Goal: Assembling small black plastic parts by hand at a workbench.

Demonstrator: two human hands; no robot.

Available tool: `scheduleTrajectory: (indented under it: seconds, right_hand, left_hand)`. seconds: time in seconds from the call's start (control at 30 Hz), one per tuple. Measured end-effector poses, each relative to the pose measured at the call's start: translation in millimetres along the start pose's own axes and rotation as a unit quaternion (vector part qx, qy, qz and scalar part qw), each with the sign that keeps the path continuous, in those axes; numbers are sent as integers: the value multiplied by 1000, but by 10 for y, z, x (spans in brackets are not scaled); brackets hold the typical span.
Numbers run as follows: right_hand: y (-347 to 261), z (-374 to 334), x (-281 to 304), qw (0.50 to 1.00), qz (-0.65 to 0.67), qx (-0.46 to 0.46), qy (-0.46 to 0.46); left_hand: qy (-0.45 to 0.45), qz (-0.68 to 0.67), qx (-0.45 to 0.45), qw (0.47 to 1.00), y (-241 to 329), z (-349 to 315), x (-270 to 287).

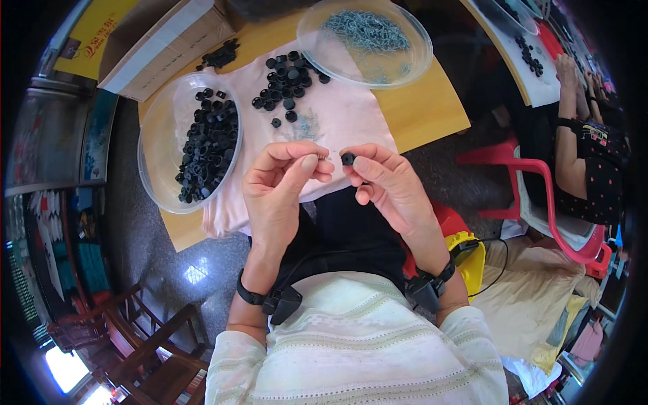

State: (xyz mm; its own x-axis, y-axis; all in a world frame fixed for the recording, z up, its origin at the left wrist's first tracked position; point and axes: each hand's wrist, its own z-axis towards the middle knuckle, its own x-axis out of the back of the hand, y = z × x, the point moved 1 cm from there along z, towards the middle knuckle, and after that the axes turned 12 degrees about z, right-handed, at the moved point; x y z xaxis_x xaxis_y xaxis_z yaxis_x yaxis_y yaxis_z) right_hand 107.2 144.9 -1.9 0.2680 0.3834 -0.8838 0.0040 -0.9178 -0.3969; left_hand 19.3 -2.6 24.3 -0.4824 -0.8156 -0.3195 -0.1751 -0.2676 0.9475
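Over the near edge of a pale pink cloth (358,115), my two hands face each other a short gap apart. My left hand (280,182) pinches a small metal spring (322,157) between thumb and forefinger. In my right hand (391,182) a small round black plastic cap (348,158) is held at the fingertips, its face turned toward the spring. Just beyond the hands lies a little heap of loose springs (305,127). Farther back on the cloth several black caps (289,79) are scattered in a pile.
A clear tub (143,158) of black parts stands at left, another clear tub (307,57) of springs at the far right. Behind are a cardboard box (165,50) and small black pieces (221,54). At right, a person (574,135) works beside a red chair (550,185).
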Motion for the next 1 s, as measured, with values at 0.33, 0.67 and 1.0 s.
scheduleTrajectory:
  seconds: [0.33,0.67,1.0]
  right_hand:
    - [163,-7,-230,999,-3,-30,-20]
    - [246,-3,-278,999,-19,-26,-30]
    - [266,-14,-286,999,-40,-26,-16]
  left_hand:
    - [-6,-29,-22,999,10,-182,132]
    - [9,-8,-61,998,29,-270,188]
    - [-1,52,-109,993,10,-354,244]
